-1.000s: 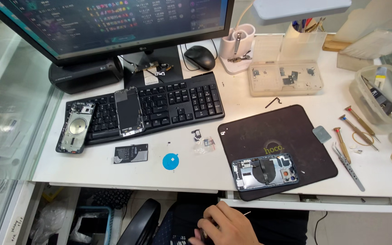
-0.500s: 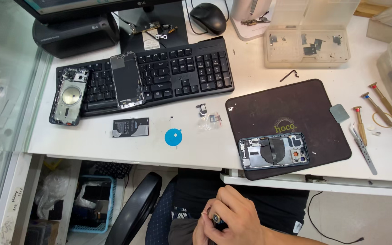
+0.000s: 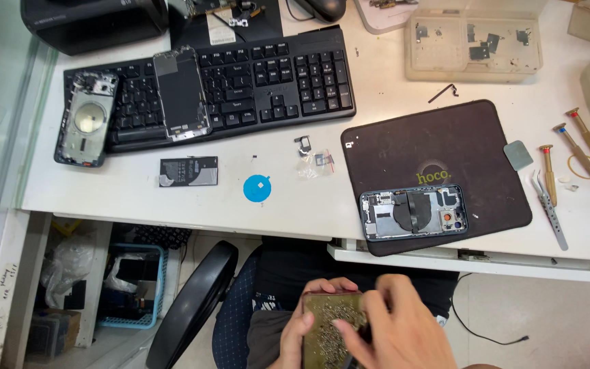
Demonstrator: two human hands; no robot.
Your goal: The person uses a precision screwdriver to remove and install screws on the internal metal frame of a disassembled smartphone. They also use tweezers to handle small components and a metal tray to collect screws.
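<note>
Small tray (image 3: 334, 328) held between left hand (image 3: 302, 321) and right hand (image 3: 394, 335): dull brownish surface, grainy with tiny metallic bits. Opened phone body (image 3: 413, 213): bare metal frame, dark matt internals, glints on small shiny parts. Work mat (image 3: 438, 157): black, matt, rubbery look, smooth. Keyboard (image 3: 274, 82): black matt plastic keys. Phone screen panel (image 3: 181, 92) lying on keyboard: glossy dark glass, reflective. Second phone housing (image 3: 85, 117): dark frame, pale sheen at centre ring. Desk top (image 3: 390, 116): white, smooth, slightly glossy laminate. Parts box (image 3: 472, 44): translucent cloudy plastic. Tweezers (image 3: 552, 212): bright bare metal. Screwdrivers (image 3: 578, 147): brassy metal shafts, red caps. Round sticker (image 3: 257, 188): flat blue, glossy.
</note>
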